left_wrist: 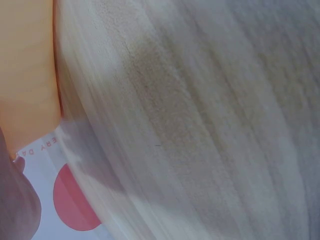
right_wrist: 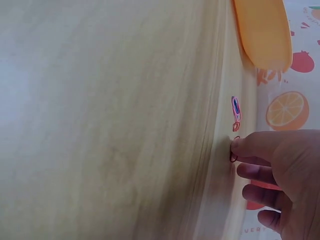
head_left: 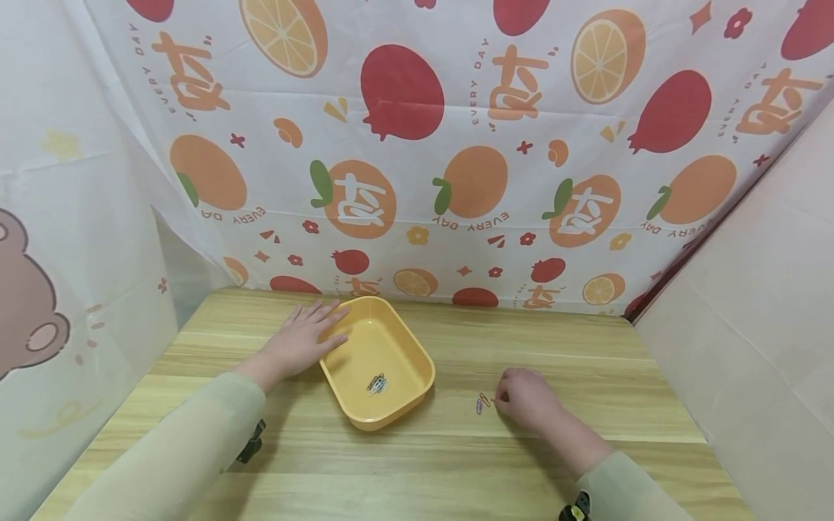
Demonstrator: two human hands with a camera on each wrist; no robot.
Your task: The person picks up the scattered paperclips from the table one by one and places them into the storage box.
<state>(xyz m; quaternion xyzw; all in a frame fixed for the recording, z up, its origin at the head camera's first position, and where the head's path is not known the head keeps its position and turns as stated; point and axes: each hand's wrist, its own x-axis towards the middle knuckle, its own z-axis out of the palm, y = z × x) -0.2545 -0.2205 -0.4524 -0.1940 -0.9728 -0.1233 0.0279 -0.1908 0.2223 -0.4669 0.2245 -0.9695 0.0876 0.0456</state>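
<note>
A yellow plastic bin (head_left: 417, 340) stands on the table with several paper clips (head_left: 377, 384) in a small pile on its floor. My left hand (head_left: 302, 340) rests over the bin's left rim, its fingers spread and straight. To the right of the bin, my right hand (head_left: 529, 399) pinches a red paper clip (right_wrist: 233, 158) between thumb and forefinger, low at the tabletop. Just beside those fingertips lie an orange paper clip (head_left: 484, 399) and a purple paper clip (head_left: 478, 407). In the left wrist view only part of the left hand (left_wrist: 17, 200) shows, below the bin.
The wooden table (head_left: 456, 470) ends at a fruit-print cloth (head_left: 404, 181) hung behind it. White sheets (head_left: 749, 289) close off both sides. A dark strap (head_left: 250, 441) is on the left sleeve, another dark strap (head_left: 576, 509) on the right.
</note>
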